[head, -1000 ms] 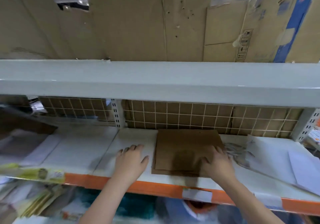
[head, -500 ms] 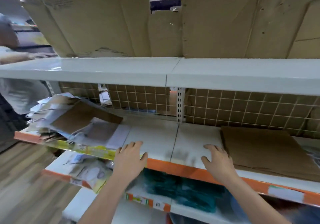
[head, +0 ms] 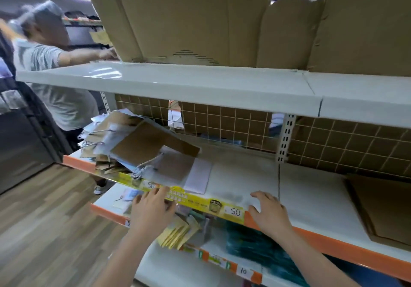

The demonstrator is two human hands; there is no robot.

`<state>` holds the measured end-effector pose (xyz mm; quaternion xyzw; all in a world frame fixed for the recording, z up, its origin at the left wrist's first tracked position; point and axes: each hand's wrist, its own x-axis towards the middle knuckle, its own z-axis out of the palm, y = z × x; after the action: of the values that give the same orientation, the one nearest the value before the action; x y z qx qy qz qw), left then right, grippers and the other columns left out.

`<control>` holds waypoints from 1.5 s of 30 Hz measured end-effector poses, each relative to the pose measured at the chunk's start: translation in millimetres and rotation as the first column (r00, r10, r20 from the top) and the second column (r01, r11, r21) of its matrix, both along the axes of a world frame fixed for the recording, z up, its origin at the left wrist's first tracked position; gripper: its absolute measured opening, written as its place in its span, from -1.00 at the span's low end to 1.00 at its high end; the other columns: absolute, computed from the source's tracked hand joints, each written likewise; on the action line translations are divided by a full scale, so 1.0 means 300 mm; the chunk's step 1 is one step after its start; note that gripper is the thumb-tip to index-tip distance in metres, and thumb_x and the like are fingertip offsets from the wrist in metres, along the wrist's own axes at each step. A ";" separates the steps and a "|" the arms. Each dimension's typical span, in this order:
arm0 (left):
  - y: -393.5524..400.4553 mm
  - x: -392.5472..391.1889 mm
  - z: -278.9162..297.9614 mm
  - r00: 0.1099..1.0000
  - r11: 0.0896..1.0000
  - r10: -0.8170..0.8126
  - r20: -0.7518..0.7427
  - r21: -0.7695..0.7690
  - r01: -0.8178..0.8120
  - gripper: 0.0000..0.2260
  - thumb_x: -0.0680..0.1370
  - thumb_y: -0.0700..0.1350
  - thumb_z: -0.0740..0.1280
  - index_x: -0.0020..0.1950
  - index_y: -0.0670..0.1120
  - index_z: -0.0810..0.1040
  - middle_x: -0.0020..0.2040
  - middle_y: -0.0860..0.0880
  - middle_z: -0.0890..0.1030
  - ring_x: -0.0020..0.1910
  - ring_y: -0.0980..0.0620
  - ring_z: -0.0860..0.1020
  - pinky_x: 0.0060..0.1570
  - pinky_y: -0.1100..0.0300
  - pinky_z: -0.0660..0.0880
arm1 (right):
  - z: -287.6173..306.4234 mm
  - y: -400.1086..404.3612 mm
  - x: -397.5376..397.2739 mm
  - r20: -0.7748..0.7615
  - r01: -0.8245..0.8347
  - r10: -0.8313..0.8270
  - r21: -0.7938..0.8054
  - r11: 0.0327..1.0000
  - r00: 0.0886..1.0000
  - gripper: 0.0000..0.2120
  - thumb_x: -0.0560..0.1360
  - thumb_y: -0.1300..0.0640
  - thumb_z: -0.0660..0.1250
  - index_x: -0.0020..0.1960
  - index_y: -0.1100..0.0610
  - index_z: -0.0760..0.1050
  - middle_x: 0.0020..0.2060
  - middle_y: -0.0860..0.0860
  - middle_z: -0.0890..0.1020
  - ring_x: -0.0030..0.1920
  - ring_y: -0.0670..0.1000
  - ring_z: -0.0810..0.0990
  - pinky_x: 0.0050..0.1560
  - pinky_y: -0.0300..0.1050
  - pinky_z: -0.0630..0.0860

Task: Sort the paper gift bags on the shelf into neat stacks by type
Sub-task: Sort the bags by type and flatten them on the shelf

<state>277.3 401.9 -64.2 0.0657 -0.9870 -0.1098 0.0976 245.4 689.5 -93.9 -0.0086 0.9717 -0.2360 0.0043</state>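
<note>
Brown and white gift bags [head: 142, 146] lie jumbled; both hands' fingers [head: 155, 194] spread, released.

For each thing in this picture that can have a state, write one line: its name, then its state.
Left hand: open, fingers at the yellow price strip, holding nothing.
Right hand: open, resting on the shelf edge.
Mixed bag pile: jumbled, unsorted, overhanging the shelf front.
Brown bag stack: flat, neatly squared.
Cardboard sheets: flattened, standing on the upper shelf.
</note>
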 end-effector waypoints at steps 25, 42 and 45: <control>-0.588 -0.620 -0.008 0.977 0.983 0.178 0.116 -0.060 -0.172 -0.60 0.56 0.13 0.11 0.37 0.07 0.35 0.35 -0.06 0.39 0.35 -0.13 0.33 0.22 -0.06 0.29 | -0.093 -0.588 -0.480 0.297 0.221 -0.247 0.117 0.968 0.922 -0.24 0.34 -0.43 0.25 0.27 0.14 0.48 0.20 0.08 0.40 0.23 0.12 0.43 0.18 -0.09 0.44; -0.730 -0.819 -0.015 0.984 0.939 0.123 0.127 -0.335 -0.074 -0.19 0.50 0.32 0.20 0.49 -0.23 0.05 0.41 -0.14 0.37 0.35 -0.07 0.41 0.23 0.09 0.34 | -0.121 -0.737 -0.505 0.345 0.667 -0.623 -0.014 0.745 0.703 -0.04 0.23 -0.22 0.55 0.40 0.17 0.16 0.27 0.16 0.49 0.21 0.18 0.54 0.09 0.07 0.58; -0.740 -0.841 -0.005 0.992 0.999 0.053 0.115 -0.002 -0.053 -0.37 0.58 0.06 0.23 0.49 -0.24 0.08 0.30 -0.21 0.49 0.22 -0.18 0.52 0.06 0.05 0.45 | -0.110 -0.732 -0.480 0.333 0.700 -0.620 -0.236 0.674 0.710 -0.42 0.39 0.05 0.49 0.22 0.19 0.23 0.14 0.19 0.56 -0.16 0.19 0.63 -0.20 0.07 0.64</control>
<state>25.0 180.1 -65.8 0.0981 -0.9888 -0.1035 0.0434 101.4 470.0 -126.9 0.3713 0.8435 -0.3873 0.0267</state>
